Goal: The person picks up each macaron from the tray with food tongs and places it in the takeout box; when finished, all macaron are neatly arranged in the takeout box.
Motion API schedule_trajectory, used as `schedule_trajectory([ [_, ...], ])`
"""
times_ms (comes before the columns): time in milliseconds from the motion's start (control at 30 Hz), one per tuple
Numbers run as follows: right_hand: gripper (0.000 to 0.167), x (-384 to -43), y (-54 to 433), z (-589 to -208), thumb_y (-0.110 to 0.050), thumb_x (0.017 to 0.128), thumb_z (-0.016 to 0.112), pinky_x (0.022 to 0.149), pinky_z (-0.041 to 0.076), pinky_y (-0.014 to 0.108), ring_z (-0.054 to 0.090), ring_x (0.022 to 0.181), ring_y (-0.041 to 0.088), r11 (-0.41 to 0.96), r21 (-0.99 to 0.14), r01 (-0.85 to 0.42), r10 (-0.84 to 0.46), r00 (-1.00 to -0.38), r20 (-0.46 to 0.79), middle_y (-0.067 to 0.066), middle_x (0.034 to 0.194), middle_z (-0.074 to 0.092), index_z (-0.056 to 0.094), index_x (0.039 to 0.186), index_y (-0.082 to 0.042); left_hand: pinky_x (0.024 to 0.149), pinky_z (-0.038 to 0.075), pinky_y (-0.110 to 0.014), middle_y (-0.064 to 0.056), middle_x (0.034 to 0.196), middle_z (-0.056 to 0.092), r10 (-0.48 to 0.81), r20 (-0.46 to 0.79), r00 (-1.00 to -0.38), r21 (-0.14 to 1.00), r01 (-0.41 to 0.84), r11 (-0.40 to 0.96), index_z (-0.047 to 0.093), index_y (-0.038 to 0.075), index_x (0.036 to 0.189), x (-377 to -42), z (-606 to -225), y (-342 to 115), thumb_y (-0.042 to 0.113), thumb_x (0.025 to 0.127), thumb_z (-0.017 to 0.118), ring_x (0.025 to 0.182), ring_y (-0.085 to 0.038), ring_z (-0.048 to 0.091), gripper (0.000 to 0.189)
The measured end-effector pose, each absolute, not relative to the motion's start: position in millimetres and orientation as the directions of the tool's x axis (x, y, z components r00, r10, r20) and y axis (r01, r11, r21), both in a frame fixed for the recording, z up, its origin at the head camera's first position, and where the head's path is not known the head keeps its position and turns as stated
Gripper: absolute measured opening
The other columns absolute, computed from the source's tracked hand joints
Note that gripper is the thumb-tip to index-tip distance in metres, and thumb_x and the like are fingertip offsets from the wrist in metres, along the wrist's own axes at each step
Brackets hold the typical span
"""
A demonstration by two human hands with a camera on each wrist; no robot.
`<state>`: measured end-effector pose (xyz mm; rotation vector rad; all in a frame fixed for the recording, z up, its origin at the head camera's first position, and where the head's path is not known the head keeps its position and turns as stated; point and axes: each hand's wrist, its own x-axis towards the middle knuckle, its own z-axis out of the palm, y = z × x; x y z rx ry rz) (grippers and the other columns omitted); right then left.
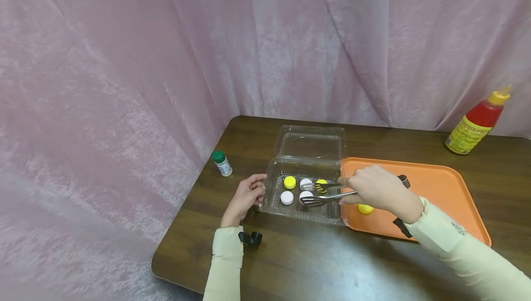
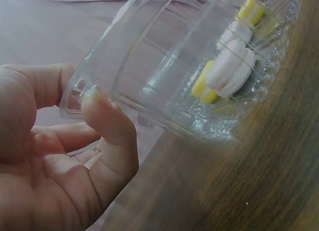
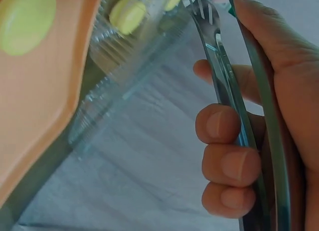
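Note:
A clear plastic clamshell box (image 1: pixel 317 216) lies with its lid (image 1: pixel 311 144) folded back. Inside sit several macarons, such as a yellow one (image 1: pixel 289 182) and a white one (image 1: pixel 287 197). My left hand (image 1: pixel 245 198) pinches the box's left rim between thumb and finger, as the left wrist view (image 2: pixel 75 141) shows. My right hand (image 1: pixel 376 189) grips metal tongs (image 1: pixel 338 196). Their spread tips lie over white macarons in the box and partly hide them; whether they pinch one I cannot tell. Below the right hand, a yellow macaron (image 1: pixel 365 209) rests on the orange tray (image 1: pixel 439 190).
The tray stands right against the box's right edge. A red sauce bottle with a yellow label (image 1: pixel 477 123) stands at the back right. To the left is a small green-capped shaker (image 1: pixel 222 163) near the table's edge. A pink curtain (image 1: pixel 290 47) hangs behind the wooden table (image 1: pixel 298 264).

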<state>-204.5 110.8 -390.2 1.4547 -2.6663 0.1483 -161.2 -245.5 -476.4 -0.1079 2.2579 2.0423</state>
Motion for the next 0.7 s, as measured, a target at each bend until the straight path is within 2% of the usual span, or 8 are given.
schedule_trajectory([
  [200,0.037,-207.5,103.9,-401.9,-0.043,0.079,0.083,0.038,0.022,0.020,0.030,0.038,0.000,0.541,-0.051,-0.840,-0.831,-0.543,0.124,-0.013,0.048,0.037,0.076,0.096,-0.011,0.050,0.044,-0.021,-0.004,0.085,0.053,0.008,-0.129,-0.992,0.988,-0.128,0.084,0.051,-0.009,0.138,-161.7,-477.3,-244.9,-0.010,0.092,0.050,0.063,-0.013,0.047,0.046],
  [400,0.039,-209.9,99.3,-407.6,-0.045,0.078,0.083,0.041,0.014,0.019,0.018,0.043,0.002,0.562,-0.056,-0.825,-0.819,-0.565,0.101,-0.013,0.050,0.023,0.077,0.096,-0.010,0.051,0.044,-0.022,-0.004,0.086,0.053,0.022,-0.149,-0.989,0.986,-0.147,0.072,0.048,-0.011,0.140,-161.4,-474.8,-246.2,-0.011,0.092,0.049,0.064,-0.014,0.047,0.048],
  [600,0.036,-209.4,98.8,-410.1,-0.046,0.076,0.084,0.041,0.016,0.021,0.022,0.045,0.002,0.560,-0.024,-0.828,-0.822,-0.559,0.112,-0.013,0.052,0.022,0.075,0.087,-0.013,0.052,0.046,-0.024,-0.006,0.086,0.053,0.059,-0.164,-0.985,0.984,-0.159,0.077,0.045,-0.014,0.140,-159.0,-463.0,-246.0,-0.012,0.091,0.049,0.065,-0.017,0.048,0.049],
  [700,0.037,-208.2,98.9,-409.0,-0.046,0.076,0.084,0.042,0.017,0.021,0.022,0.045,0.002,0.558,-0.030,-0.830,-0.823,-0.557,0.113,-0.013,0.050,0.026,0.076,0.090,-0.012,0.051,0.045,-0.023,-0.006,0.085,0.053,0.048,-0.159,-0.986,0.985,-0.156,0.071,0.046,-0.013,0.140,-158.4,-463.5,-245.6,-0.012,0.091,0.049,0.064,-0.016,0.048,0.049],
])
